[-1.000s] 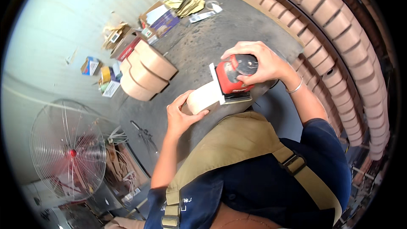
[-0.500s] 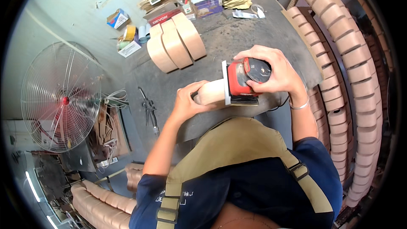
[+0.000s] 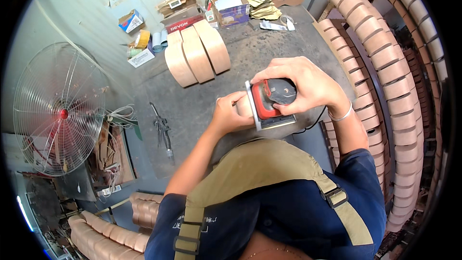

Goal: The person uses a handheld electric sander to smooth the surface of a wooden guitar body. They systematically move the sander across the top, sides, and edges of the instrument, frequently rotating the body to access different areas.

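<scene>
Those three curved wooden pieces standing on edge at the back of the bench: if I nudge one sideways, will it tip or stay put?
The curved wooden pieces stand on narrow edges, leaning together, so a sideways nudge would probably topple one onto its neighbour. They look like stiff bent wood, unlikely to flex. The dusty bench may let them slide slightly first.

We log: right hand [image 3: 302,83] gripping a red-and-black electric palm sander [image 3: 270,101], set upon a pale curved wooden piece [image 3: 241,108] clasped by the left hand [image 3: 230,115], over a grey dusty tabletop [image 3: 202,101]. Three bent light-wood bands [image 3: 197,53] stand behind; a wire-caged fan [image 3: 57,108] sits left.
</scene>
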Available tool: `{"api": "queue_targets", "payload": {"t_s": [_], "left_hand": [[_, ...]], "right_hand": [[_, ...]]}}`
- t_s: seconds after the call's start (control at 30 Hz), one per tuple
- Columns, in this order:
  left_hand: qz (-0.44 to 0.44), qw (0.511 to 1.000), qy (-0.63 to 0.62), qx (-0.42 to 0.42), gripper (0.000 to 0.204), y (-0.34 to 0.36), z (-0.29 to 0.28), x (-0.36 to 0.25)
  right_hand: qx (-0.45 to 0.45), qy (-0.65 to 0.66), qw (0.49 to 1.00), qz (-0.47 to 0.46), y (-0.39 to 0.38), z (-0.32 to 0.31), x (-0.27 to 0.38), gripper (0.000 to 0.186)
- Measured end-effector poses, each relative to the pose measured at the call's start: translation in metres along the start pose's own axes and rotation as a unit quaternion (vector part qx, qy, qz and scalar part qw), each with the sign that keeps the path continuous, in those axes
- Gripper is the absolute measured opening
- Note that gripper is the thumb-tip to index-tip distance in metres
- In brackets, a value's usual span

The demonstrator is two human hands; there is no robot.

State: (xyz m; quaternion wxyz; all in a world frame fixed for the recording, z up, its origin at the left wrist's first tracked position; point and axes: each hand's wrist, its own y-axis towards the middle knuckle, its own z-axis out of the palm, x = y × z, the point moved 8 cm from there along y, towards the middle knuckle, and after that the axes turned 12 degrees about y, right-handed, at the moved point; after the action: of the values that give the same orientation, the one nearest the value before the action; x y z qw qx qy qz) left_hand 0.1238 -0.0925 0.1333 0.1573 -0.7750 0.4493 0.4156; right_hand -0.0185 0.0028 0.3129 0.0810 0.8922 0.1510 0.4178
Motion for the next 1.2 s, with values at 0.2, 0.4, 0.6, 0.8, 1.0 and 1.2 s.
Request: {"api": "queue_targets", "payload": {"t_s": [0.2,0.4,0.6,0.8,1.0,1.2], "left_hand": [[0.036,0.998,-0.038,-0.018,0.066,-0.003,-0.005,-0.004],[0.026,1.000,0.004,0.000,0.065,0.000,-0.005,0.002],[-0.061,0.992,-0.093,0.063,0.073,-0.012,-0.016,0.021],[-0.033,0.997,-0.033,0.063,0.073,-0.002,-0.015,0.017],[-0.053,0.983,-0.154,0.088,0.078,-0.031,-0.045,0.069],[-0.058,0.980,-0.166,0.092,0.078,-0.032,-0.046,0.073]], "right_hand": [[-0.012,-0.015,1.000,0.000,0.010,-0.011,-0.016,0.061],[-0.032,-0.002,0.999,-0.015,0.013,0.001,-0.010,0.062],[-0.030,-0.001,0.999,0.025,-0.011,-0.011,-0.030,0.066],[-0.080,-0.010,0.997,0.020,0.002,0.004,-0.010,0.056],[-0.185,0.088,0.978,0.024,-0.060,0.011,-0.049,0.059],[-0.240,0.120,0.960,0.085,-0.103,0.030,-0.074,0.064]]}}
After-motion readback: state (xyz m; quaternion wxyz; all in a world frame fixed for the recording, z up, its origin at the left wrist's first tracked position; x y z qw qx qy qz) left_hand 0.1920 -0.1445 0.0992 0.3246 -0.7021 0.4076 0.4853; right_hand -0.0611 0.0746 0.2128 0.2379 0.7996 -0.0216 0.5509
